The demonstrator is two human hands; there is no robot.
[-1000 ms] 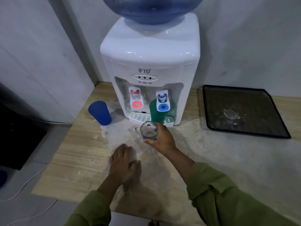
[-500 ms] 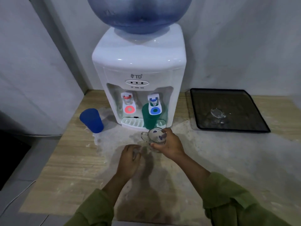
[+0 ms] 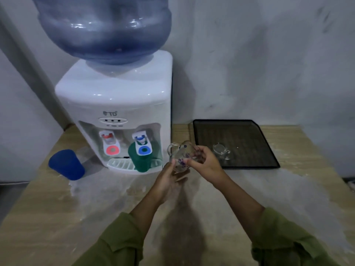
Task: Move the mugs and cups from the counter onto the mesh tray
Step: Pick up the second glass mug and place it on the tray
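A clear glass mug (image 3: 181, 155) with purple flower prints is held above the counter between both hands, its handle pointing left. My right hand (image 3: 203, 164) grips its right side and my left hand (image 3: 171, 179) cups it from below. The black mesh tray (image 3: 265, 143) lies to the right on the counter and holds another clear glass mug (image 3: 221, 150). A blue plastic cup (image 3: 66, 165) stands upside down at the left. A green cup (image 3: 141, 160) sits on the dispenser's drip grille under the blue tap.
A white water dispenser (image 3: 115, 104) with a large blue bottle (image 3: 103, 29) stands against the wall at the back left. The wooden counter (image 3: 57, 217) has pale dusty patches. Its left edge drops to the floor. A grey wall runs behind.
The mug has been lifted off the counter and carried right, toward the tray. My left hand rose from the counter and now supports the mug. The camera view tilted up and to the right.
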